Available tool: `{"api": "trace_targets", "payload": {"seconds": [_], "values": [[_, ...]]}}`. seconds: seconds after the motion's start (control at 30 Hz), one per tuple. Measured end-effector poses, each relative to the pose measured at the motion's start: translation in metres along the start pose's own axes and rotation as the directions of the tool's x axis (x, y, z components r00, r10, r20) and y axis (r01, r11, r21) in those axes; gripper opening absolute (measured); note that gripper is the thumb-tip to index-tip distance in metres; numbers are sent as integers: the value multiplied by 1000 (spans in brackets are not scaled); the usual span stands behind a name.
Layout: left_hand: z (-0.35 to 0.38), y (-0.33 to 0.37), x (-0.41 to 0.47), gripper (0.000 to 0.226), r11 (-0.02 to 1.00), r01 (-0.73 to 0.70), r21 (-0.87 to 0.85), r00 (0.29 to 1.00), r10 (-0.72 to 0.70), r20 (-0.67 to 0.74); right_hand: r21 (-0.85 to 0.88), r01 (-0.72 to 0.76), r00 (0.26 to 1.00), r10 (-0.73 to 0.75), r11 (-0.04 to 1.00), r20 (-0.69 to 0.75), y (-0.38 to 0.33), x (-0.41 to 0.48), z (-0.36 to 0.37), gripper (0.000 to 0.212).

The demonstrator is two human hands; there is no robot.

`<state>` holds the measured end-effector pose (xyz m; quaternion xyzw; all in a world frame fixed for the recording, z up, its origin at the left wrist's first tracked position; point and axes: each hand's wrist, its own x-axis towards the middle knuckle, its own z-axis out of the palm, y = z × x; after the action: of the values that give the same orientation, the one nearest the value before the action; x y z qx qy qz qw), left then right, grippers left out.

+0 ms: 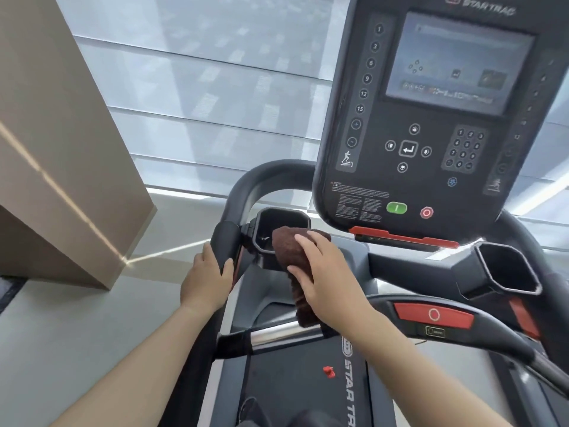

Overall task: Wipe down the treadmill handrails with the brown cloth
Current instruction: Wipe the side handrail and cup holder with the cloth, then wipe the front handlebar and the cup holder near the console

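Note:
My left hand (204,277) grips the black left handrail (226,238) of the treadmill just below its padded bend. My right hand (323,272) presses the brown cloth (286,251) against the right rim of the left cup holder (281,224). The cloth hangs down from under my palm to about the silver crossbar (277,332). The right handrail (480,326) curves across at the lower right, carrying a red stop pad (434,315).
The console (431,118) with screen, keypad, green and red buttons stands above my right hand. A right cup holder (505,269) juts out at the right. A beige column (61,149) stands at the left. Window blinds fill the background. The belt (301,386) lies below.

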<state>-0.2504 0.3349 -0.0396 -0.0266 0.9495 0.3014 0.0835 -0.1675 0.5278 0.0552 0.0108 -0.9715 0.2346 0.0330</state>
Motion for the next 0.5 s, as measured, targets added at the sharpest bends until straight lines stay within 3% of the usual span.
{"api": "trace_targets", "payload": {"seconds": [0.1,0.23,0.37,0.5], "values": [[-3,-11,-27,58,1000,-16,3,1000,16,0,-112,52,998,-49,992,36,-5,-28,-4,54],[-5,-22,-55,56,1000,-18,13,1000,19,-24,-372,53,984,16,927,178,7,-49,15,57],[-6,-25,-79,58,999,13,41,999,-11,-50,-452,25,988,46,891,145,6,-47,34,59],[-6,-28,-89,56,997,26,77,997,-20,-80,-485,83,997,-70,871,45,-3,-61,44,45]]}}
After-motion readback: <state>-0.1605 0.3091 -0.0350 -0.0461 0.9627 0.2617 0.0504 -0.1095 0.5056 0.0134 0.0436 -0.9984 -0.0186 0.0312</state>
